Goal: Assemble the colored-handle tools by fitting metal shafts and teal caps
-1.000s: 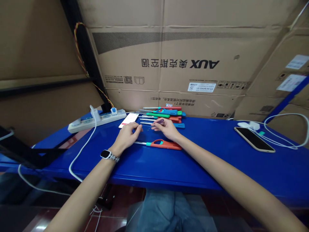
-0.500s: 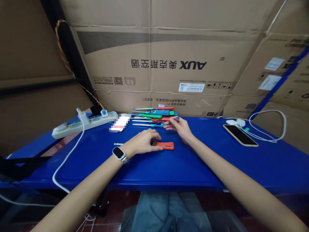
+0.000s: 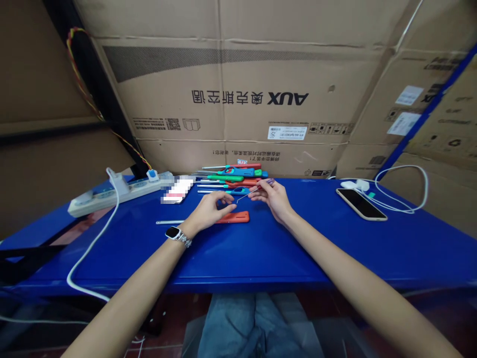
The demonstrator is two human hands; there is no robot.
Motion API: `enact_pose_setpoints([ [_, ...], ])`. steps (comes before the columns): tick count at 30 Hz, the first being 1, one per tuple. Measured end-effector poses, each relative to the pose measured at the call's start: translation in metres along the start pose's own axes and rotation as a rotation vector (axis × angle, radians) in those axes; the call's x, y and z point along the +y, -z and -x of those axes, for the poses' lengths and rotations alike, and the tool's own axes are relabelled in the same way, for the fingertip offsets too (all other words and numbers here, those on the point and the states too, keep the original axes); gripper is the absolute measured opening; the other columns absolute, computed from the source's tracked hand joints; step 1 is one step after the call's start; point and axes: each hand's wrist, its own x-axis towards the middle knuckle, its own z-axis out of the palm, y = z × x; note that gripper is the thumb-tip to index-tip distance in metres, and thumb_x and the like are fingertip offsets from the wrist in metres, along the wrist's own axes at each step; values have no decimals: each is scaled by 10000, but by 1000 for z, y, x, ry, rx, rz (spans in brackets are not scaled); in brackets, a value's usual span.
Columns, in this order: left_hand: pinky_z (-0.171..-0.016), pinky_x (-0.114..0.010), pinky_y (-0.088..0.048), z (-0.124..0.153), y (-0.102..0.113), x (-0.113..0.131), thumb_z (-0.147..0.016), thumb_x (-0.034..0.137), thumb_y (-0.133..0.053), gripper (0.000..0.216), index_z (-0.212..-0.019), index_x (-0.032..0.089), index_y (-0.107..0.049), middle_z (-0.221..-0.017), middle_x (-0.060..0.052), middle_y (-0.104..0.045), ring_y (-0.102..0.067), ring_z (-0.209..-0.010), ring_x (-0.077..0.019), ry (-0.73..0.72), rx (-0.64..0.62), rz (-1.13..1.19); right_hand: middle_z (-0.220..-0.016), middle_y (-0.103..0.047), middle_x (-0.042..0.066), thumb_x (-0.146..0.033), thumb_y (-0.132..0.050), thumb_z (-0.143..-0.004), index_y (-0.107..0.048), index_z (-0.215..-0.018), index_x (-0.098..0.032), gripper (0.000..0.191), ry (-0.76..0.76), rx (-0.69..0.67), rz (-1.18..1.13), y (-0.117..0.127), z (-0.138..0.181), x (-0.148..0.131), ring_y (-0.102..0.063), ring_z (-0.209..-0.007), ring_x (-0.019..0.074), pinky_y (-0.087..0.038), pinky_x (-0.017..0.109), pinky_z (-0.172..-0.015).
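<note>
The right hand [image 3: 275, 200] pinches a thin purple-handled screwdriver [image 3: 254, 191], tip aimed toward eight o'clock at the left hand [image 3: 207, 212], which curls loosely over the orange lighter [image 3: 235, 217] lying flat on the blue table [image 3: 298, 243], tube toward nine o'clock; whether it grips I cannot tell. Seemingly the tip is being lined up; next calls for steadying the lighter. Half a second ago the left palm lay flat over the handle; now that is bare.

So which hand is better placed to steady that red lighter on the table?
Probably the left hand: it sits right over the red lighter. The right hand is farther back and busy pinching a screwdriver.
</note>
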Motion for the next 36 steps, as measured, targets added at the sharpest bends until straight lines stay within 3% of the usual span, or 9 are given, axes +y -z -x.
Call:
enact_pose_setpoints([
  [9,-656,-283,-467,-1,-11,8,-863,398,-633,251,-832,166,-724,-811,-38,-749,-629,-697,-170,77,50,126,-768,-740,46,-547,-781,-718,-603,-813,-178,421,58,-51,13,-6,10,-1,-729,-647,180,-600,283,-610],
  [14,-670,-290,-459,0,-8,10,-879,326,-643,179,-808,174,-704,-782,-35,-712,-600,-696,-169,-32,36,-41,-742,-724,27,-650,-737,-709,-565,-828,-197,500,173,-102,124,-7,12,0,-710,-611,165,-599,293,-596],
  [19,-723,-310,-457,1,-11,11,-887,243,-642,119,-796,182,-688,-816,-45,-701,-608,-782,-197,-63,-3,-176,-715,-703,15,-644,-692,-763,-533,-804,-206,468,278,-130,235,-14,18,-2,-671,-559,140,-592,289,-585],
  [26,-773,-336,-481,1,-22,17,-887,374,-660,186,-857,196,-707,-878,-44,-723,-632,-842,-214,-50,29,-74,-677,-673,6,-604,-621,-852,-526,-783,-213,409,382,-79,339,-16,25,-13,-619,-514,119,-540,251,-519],
  [31,-907,-388,-476,4,-20,16,-745,546,-769,413,-995,224,-700,-1065,-56,-700,-606,-1024,-264,-144,-90,-137,-626,-641,-9,-621,-587,-868,-518,-784,-213,422,375,-53,396,-9,22,-13,-567,-452,101,-468,216,-430],
  [36,-834,-354,-496,6,-20,9,-852,459,-688,302,-1024,211,-707,-1035,-72,-696,-636,-956,-241,-89,-166,-138,-642,-635,-10,-593,-570,-894,-523,-790,-216,395,383,-84,433,-5,20,-6,-573,-473,99,-466,214,-448],
])
